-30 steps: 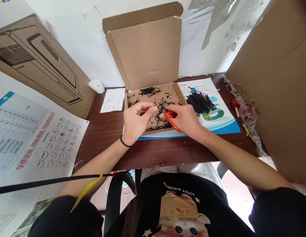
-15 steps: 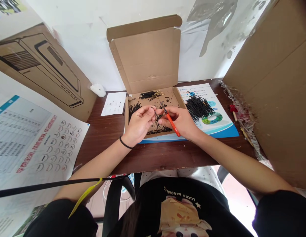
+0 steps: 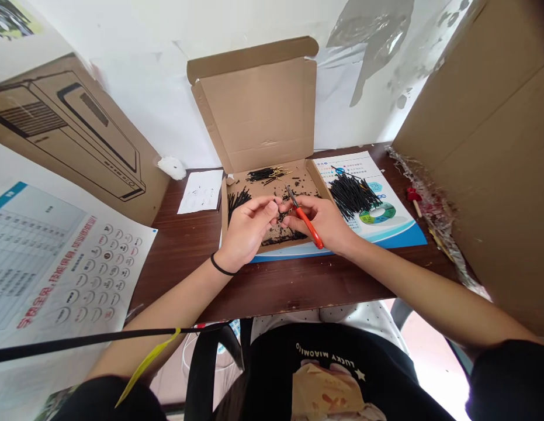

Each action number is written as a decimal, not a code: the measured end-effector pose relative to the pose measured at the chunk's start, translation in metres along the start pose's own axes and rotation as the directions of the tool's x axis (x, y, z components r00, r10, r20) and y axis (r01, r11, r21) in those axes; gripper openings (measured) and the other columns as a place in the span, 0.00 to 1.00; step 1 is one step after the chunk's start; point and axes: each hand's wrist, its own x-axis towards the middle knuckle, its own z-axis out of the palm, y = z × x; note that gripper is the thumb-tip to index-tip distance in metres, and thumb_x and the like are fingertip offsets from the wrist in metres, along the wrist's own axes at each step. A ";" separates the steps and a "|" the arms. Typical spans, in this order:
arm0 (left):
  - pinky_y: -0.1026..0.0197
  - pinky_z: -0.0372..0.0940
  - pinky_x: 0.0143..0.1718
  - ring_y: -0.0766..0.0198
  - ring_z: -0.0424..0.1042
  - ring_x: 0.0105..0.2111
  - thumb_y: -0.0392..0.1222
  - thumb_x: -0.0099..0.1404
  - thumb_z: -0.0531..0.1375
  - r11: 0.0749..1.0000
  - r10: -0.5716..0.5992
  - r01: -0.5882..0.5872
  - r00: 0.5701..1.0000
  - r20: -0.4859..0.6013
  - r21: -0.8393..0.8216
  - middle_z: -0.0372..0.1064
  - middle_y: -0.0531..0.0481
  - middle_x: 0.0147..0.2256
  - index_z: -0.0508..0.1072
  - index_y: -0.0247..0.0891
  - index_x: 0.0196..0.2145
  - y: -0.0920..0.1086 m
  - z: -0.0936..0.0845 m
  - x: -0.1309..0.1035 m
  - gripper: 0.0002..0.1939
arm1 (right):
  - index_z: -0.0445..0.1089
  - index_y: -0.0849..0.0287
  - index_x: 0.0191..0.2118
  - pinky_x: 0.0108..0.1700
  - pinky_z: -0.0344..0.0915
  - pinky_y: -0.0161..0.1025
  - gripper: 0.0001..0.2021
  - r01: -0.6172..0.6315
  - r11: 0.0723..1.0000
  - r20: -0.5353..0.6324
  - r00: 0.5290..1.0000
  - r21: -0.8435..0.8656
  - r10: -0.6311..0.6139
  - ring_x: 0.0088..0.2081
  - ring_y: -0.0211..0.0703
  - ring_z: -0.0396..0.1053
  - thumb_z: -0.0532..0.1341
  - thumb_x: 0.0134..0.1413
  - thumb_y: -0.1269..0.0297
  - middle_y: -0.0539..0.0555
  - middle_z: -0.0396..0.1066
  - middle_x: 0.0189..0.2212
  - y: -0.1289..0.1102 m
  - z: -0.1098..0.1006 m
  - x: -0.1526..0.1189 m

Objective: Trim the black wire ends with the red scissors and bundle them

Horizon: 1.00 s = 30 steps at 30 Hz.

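Note:
My left hand (image 3: 250, 227), a black band at its wrist, is pinched on a small dark piece over the open cardboard box (image 3: 321, 175). Red-handled scissors (image 3: 307, 225) are held in my right hand (image 3: 326, 221), blades pointing up and away; its fingertips meet those of my left hand. Under the hands, black scraps (image 3: 283, 235) litter the box floor. A bundle of black sticks with gold ends (image 3: 267, 174) lies at the back of the box, and more black sticks (image 3: 238, 202) at its left side.
Right of the box, a large pile of black sticks (image 3: 353, 196) rests on a printed sheet (image 3: 401, 231). A small white paper (image 3: 200, 192) lies to the left. Cardboard panels (image 3: 486, 146) flank the desk (image 3: 272, 280). A red-headed object (image 3: 414, 196) is at the far right.
The view has tilted slightly, so the desk and box appear lower. Both hands have come closer together at the fingertips, and the scissors remain in my right hand.

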 end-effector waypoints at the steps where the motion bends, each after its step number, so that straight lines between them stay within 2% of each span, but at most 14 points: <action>1: 0.64 0.68 0.34 0.69 0.71 0.30 0.49 0.52 0.72 0.998 0.037 -0.036 0.999 -0.021 0.058 0.76 0.50 0.32 0.80 0.39 0.35 0.000 0.000 -0.001 0.15 | 0.74 0.59 0.38 0.31 0.62 0.36 0.15 0.022 0.998 -0.031 0.999 -0.056 -0.024 0.26 0.35 0.63 0.70 0.43 0.58 0.47 0.68 0.23 0.002 0.000 0.000; 4: 0.64 0.68 0.35 0.67 0.73 0.31 0.50 0.55 0.70 0.931 0.201 -0.173 0.978 -0.057 0.322 0.77 0.48 0.34 0.81 0.39 0.35 0.001 -0.003 -0.003 0.13 | 0.76 0.59 0.39 0.29 0.58 0.35 0.14 0.079 0.959 -0.129 0.985 -0.273 -0.118 0.25 0.34 0.58 0.68 0.47 0.56 0.46 0.66 0.23 0.004 -0.002 -0.001; 6: 0.64 0.66 0.33 0.66 0.72 0.31 0.50 0.56 0.69 0.841 0.299 -0.238 0.953 -0.051 0.486 0.78 0.48 0.33 0.81 0.39 0.35 0.001 -0.004 -0.004 0.12 | 0.77 0.59 0.39 0.29 0.57 0.34 0.14 0.100 0.920 -0.141 0.976 -0.379 -0.164 0.25 0.34 0.57 0.67 0.49 0.55 0.47 0.67 0.24 0.003 -0.004 -0.003; 8: 0.64 0.64 0.29 0.67 0.69 0.27 0.49 0.57 0.69 0.779 0.353 -0.276 0.935 -0.029 0.563 0.77 0.49 0.31 0.81 0.40 0.34 0.002 -0.006 -0.005 0.11 | 0.77 0.59 0.38 0.29 0.57 0.34 0.14 0.127 0.890 -0.122 0.972 -0.439 -0.199 0.26 0.35 0.58 0.65 0.50 0.54 0.48 0.68 0.24 0.002 -0.006 -0.004; 14: 0.63 0.61 0.26 0.68 0.65 0.24 0.47 0.58 0.69 0.741 0.406 -0.330 0.914 0.002 0.585 0.77 0.51 0.30 0.81 0.42 0.34 0.003 -0.006 -0.005 0.08 | 0.78 0.58 0.38 0.30 0.56 0.34 0.15 0.174 0.829 -0.065 0.967 -0.531 -0.245 0.26 0.36 0.59 0.63 0.53 0.52 0.49 0.69 0.24 -0.001 -0.009 -0.004; 18: 0.63 0.59 0.25 0.69 0.62 0.22 0.48 0.58 0.68 0.738 0.401 -0.325 0.916 0.002 0.591 0.78 0.50 0.31 0.82 0.41 0.34 0.003 -0.006 -0.004 0.09 | 0.77 0.59 0.35 0.30 0.54 0.34 0.16 0.182 0.792 -0.054 0.964 -0.582 -0.261 0.26 0.36 0.58 0.63 0.53 0.49 0.49 0.67 0.23 -0.002 -0.009 -0.004; 26: 0.61 0.65 0.36 0.65 0.71 0.30 0.48 0.59 0.67 0.664 0.448 -0.361 0.893 0.038 0.655 0.78 0.49 0.32 0.81 0.40 0.33 0.004 -0.007 -0.004 0.09 | 0.73 0.58 0.29 0.29 0.51 0.34 0.18 0.199 0.722 -0.029 0.957 -0.663 -0.290 0.25 0.36 0.54 0.61 0.55 0.46 0.47 0.60 0.20 0.000 -0.008 -0.004; 30: 0.61 0.66 0.36 0.65 0.71 0.32 0.47 0.60 0.67 0.629 0.457 -0.374 0.887 0.065 0.682 0.78 0.49 0.33 0.81 0.41 0.34 0.003 -0.007 -0.004 0.08 | 0.73 0.58 0.28 0.29 0.51 0.34 0.20 0.205 0.717 -0.020 0.956 -0.666 -0.292 0.25 0.37 0.54 0.60 0.55 0.45 0.48 0.61 0.19 -0.001 -0.006 -0.005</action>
